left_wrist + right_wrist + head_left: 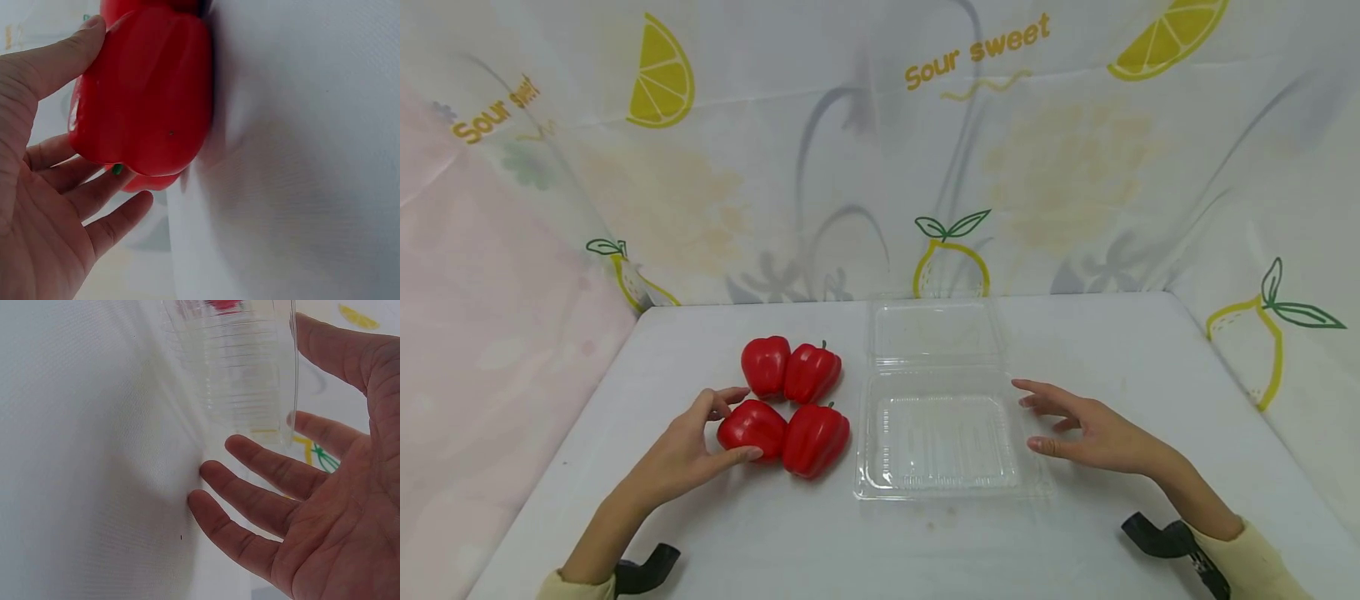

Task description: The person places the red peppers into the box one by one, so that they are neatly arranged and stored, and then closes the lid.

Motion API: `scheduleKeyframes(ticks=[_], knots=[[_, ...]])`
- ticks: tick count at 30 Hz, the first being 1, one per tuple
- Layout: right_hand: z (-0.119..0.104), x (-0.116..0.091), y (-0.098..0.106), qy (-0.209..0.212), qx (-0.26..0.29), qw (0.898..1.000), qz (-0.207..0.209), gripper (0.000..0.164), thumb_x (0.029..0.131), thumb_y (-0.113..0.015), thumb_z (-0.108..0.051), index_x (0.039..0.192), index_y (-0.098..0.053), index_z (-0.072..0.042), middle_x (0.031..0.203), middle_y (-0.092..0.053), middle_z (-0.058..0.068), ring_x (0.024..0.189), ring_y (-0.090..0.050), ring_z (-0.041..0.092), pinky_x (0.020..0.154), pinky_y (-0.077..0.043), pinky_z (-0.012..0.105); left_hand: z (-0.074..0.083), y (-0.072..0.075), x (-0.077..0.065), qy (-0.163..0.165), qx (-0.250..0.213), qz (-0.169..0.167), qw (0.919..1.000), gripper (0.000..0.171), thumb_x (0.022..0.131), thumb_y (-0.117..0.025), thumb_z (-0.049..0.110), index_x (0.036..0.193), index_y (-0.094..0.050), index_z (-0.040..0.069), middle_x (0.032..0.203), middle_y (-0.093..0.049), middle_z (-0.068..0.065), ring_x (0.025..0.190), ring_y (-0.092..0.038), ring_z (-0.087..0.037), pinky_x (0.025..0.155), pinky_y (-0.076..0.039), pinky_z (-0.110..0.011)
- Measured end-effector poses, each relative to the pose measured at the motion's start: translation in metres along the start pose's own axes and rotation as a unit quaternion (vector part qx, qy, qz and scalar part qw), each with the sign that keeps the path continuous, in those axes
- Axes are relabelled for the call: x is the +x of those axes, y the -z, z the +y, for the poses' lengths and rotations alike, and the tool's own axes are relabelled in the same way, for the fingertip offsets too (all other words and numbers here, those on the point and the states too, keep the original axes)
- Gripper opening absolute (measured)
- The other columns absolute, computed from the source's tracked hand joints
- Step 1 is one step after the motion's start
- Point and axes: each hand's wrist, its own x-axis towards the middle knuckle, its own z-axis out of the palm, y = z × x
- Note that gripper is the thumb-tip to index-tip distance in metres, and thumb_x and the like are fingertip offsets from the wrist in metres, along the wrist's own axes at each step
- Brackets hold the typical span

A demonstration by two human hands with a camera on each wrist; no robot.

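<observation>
My left hand (681,454) is spread around the nearer left red bell pepper (752,430), thumb along its near side and fingers at its far left. In the left wrist view the thumb tip is right at the pepper's (144,94) surface, and the loosely extended fingers reach past its green-stemmed end. This pepper sits on the table against another bell pepper (816,442). By the right side of a clear plastic clamshell box (865,454), my right hand (1093,433) has relaxed, parted fingers. Its thumb and index fingertips are close to the box rim (294,375) in the right wrist view.
Two more red bell peppers (765,367) lie behind, side by side. The box stands with its lid (936,329) folded back flat toward the rear of the white table (760,533). A lemon-printed cloth (865,167) hangs behind the table.
</observation>
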Motion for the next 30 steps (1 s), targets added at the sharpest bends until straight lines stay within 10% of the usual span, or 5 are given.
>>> scheduleKeyframes(ticks=[30], knots=[[0.0021,-0.0003,-0.0006,0.003,0.004,1.000,0.003,0.072,0.091,-0.072,-0.034,0.152,-0.036,-0.018,0.144,-0.050,0.010,0.123,-0.056,0.027,0.088,-0.054,0.037,-0.0075,-0.0020,-0.0015,-0.040,-0.007,-0.008,0.9991,0.077,0.070,-0.091,0.033,0.133,-0.052,0.014,0.125,-0.056,0.001,0.107,-0.053,-0.015,0.075,-0.056,-0.029]])
